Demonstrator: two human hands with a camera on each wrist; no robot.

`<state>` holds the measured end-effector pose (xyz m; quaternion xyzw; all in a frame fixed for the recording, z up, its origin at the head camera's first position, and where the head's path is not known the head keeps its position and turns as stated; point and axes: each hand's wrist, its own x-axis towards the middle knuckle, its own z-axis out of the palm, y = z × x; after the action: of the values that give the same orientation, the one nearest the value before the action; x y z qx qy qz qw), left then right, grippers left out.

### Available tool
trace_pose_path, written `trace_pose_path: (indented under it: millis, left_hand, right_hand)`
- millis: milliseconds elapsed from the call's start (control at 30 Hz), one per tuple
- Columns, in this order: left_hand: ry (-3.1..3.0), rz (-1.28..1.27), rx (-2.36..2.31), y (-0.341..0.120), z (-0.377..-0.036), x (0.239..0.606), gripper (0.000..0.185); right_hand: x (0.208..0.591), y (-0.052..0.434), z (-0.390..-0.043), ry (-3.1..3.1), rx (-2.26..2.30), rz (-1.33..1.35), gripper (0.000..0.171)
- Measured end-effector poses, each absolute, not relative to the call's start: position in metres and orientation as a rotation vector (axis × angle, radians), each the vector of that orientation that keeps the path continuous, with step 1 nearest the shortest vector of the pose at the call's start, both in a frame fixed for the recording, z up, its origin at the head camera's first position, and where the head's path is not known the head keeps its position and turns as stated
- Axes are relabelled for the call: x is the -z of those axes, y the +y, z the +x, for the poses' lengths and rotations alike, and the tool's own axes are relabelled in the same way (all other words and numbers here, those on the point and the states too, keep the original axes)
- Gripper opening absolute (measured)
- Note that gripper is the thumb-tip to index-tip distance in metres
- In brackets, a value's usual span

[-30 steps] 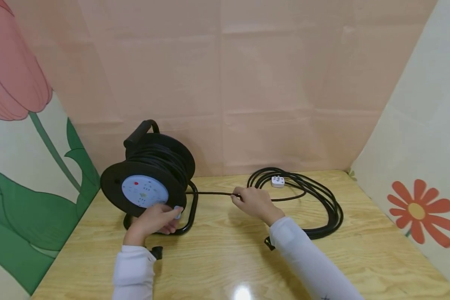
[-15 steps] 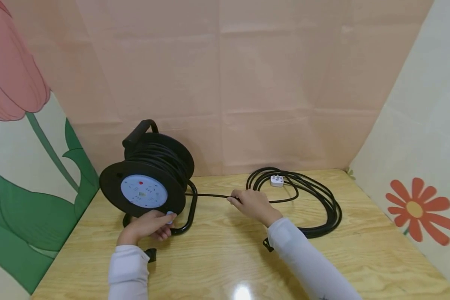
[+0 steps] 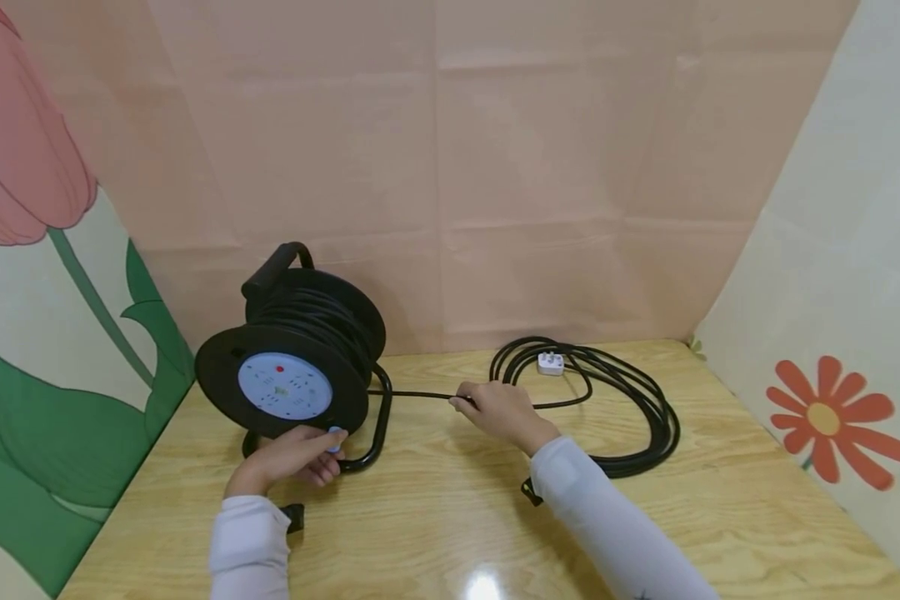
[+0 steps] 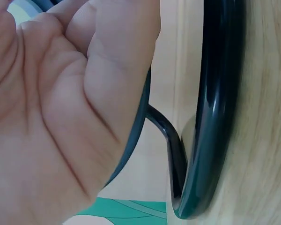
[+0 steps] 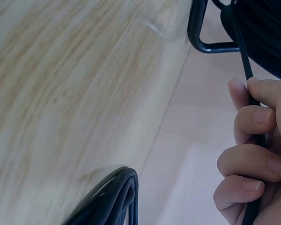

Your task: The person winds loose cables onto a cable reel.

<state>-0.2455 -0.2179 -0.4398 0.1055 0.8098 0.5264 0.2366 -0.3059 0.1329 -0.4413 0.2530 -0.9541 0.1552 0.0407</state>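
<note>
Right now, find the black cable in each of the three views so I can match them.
Head: black cable runs from reel to right hand, centre.
Left wrist: not in it; only the reel stand tube.
Right wrist: right edge, pinched in the fingers.
Shared landmark: wooden tabletop.

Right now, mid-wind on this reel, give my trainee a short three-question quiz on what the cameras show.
1. True or false: the right hand has its fingers curled round the black cable.
2. What does the left hand grip? A) the reel's top carry handle B) the small blue knob on the cable reel C) the white plug
3. Fill in: the white plug lies on the table inside the loose ____ of cable.

Key: 1 true; 2 B; 3 coil.
</note>
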Motion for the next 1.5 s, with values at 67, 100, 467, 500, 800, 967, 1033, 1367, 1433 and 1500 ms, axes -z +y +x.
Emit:
trace_pose_path:
  millis: [67,100,467,500,800,967,1033,1367,1433,1500]
  left_hand:
    - [2.224,0.283,-1.442,-0.219,-0.246,0.441,0.054]
    - [2.225,0.28,-1.443,-0.219,-0.246,0.442,0.054]
    - [2.238,0.22,-1.429,-0.231,-0.244,0.446,0.055]
    - [2.241,0.21,-1.425,-0.233,-0.244,0.446,0.055]
    - [2.311,0.151,-1.442,-0.245,-0.241,0.45,0.053]
    - [2.397,0.114,-1.44,-0.253,-0.238,0.453,0.05]
    - [2.416,0.097,-1.454,-0.257,-0.237,0.454,0.048]
    - [2.552,-0.061,-1.437,-0.268,-0.232,0.453,0.049]
    - [2.564,-0.074,-1.435,-0.268,-0.231,0.453,0.051]
    - [2.571,-0.075,-1.434,-0.269,-0.232,0.453,0.051]
  right_hand:
    - [0.441,0.132,-0.305,-2.924,-0.473,0.772,0.022]
    - [0.441,0.132,-0.305,-2.924,-0.468,0.771,0.021]
    - [0.438,0.13,-0.306,-2.772,-0.348,0.804,0.026]
    - [0.438,0.13,-0.306,-2.755,-0.335,0.81,0.027]
    - [0.44,0.118,-0.312,-2.764,-0.313,0.823,0.024]
    - [0.443,0.11,-0.311,-2.792,-0.313,0.807,0.025]
    - [0.443,0.108,-0.311,-2.78,-0.302,0.804,0.027]
    - [0.442,0.109,-0.308,-2.805,-0.323,0.812,0.028]
    - [0.444,0.109,-0.308,-2.824,-0.32,0.815,0.027]
    - [0.446,0.109,-0.308,-2.824,-0.321,0.81,0.026]
